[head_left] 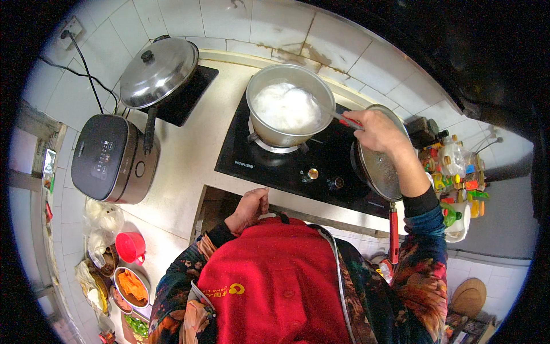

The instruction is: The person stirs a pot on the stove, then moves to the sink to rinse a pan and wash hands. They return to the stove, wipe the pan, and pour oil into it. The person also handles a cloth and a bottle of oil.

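A silver metal pot (268, 127) sits on the left burner of the black gas hob (240, 150), with white, foamy, steaming contents inside. Gripped in my right hand (379, 131) is a long-handled metal ladle (338, 117), red near the grip. It reaches over the pot's right rim, and its rounded end is partly lost in the white contents. My left hand (250, 206) is curled closed in front of my body by the counter's front edge, with nothing visible in it. Beneath my right forearm, a frying pan (381, 175) with a red handle stands on the right burner.
A lidded wok (158, 73) rests on a black cooktop at the back left. Nearby are a rice cooker (109, 157), a red cup (130, 246) and a bowl of orange slices (132, 286). Seasoning bottles (452, 215) crowd the right; a dark hood (447, 51) overhangs.
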A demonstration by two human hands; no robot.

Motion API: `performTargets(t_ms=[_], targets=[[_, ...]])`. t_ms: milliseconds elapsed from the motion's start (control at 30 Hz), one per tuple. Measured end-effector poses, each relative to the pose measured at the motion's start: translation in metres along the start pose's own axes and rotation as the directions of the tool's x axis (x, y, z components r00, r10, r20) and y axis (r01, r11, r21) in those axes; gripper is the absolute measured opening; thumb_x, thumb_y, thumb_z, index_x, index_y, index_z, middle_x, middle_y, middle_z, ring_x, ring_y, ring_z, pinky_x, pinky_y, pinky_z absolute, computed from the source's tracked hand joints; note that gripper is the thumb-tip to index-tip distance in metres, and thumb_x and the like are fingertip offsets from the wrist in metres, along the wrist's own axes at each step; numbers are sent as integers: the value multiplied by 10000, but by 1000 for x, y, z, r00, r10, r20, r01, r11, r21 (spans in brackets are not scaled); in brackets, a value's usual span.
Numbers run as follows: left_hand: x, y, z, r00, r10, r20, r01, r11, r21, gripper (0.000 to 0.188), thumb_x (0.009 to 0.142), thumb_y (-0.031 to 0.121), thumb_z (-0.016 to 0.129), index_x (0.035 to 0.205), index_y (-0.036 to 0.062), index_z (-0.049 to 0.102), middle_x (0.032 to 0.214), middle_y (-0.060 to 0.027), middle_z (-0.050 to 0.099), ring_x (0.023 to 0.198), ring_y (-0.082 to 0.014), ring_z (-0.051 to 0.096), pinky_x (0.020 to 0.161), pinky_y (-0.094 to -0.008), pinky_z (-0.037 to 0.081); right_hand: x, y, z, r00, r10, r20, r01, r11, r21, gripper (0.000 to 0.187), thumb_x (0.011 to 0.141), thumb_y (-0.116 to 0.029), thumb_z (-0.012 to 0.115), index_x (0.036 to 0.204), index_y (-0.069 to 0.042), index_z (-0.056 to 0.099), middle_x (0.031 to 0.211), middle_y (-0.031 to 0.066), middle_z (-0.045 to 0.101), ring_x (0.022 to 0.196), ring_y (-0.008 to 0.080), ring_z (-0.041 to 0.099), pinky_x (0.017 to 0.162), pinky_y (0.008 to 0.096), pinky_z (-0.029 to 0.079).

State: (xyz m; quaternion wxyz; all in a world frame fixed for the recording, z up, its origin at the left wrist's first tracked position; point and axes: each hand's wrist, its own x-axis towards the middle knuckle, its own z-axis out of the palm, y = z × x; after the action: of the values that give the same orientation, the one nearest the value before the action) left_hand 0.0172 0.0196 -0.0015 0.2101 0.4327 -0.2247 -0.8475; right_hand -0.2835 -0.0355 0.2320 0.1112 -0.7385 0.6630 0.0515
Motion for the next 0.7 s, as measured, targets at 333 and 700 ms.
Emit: performTargets(t_ms=[333, 700], targets=[[7, -2, -2, 999, -32, 18, 32, 999, -18, 338, 915, 267, 494, 617, 123, 423, 539, 7, 362, 478, -134, 337, 472, -281, 289, 26, -17, -71, 792, 50, 609, -322, 881, 347, 437, 773, -26, 529, 1209, -20, 560, 715, 112, 645, 471, 124, 585, 377, 230, 447], [3, 3, 4, 1000, -23, 14, 24, 997, -75, 323, 909, 244, 516, 631, 129, 398, 550, 18, 334, 496, -129, 317, 488, -281, 277, 31, -1, 14, 902, -24, 432, -387, 398, 831, 365, 893, -196, 542, 1211, -17, 541, 779, 100, 662, 506, 85, 572, 405, 206, 458]])
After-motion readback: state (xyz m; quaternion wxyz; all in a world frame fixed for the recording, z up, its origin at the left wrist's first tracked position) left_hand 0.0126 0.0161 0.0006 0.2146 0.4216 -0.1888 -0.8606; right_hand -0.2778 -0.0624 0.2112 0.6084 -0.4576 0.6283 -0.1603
